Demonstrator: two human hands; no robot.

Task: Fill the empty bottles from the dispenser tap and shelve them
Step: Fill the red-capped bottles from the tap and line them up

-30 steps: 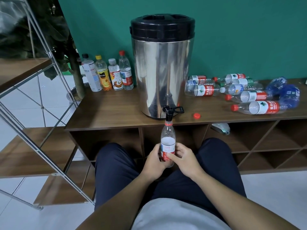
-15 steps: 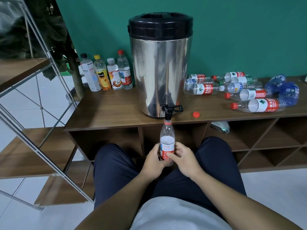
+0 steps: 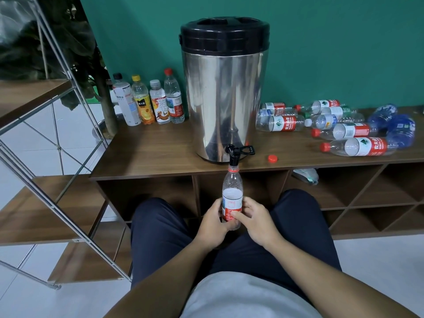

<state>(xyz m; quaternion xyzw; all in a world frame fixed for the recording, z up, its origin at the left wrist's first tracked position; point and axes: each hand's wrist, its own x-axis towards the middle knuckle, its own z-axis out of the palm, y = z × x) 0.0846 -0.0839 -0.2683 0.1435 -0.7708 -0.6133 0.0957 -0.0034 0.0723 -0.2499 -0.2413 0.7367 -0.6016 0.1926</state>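
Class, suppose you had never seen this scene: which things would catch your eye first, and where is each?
The tall steel dispenser with its black lid dominates the middle of the wooden counter. Directly below its tap, both hands, left hand and right hand, hold an uncapped bottle upright. To the right, a heap of empty bottles lies on its side.

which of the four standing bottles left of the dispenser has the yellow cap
The juice bottle, second from the left in the row; its neighbours wear black, white and red caps.

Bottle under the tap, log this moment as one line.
step: filling | bottle: upright, mouth under tap | left hand, right hand: both hands grip bottle | cap: loose on cabinet top
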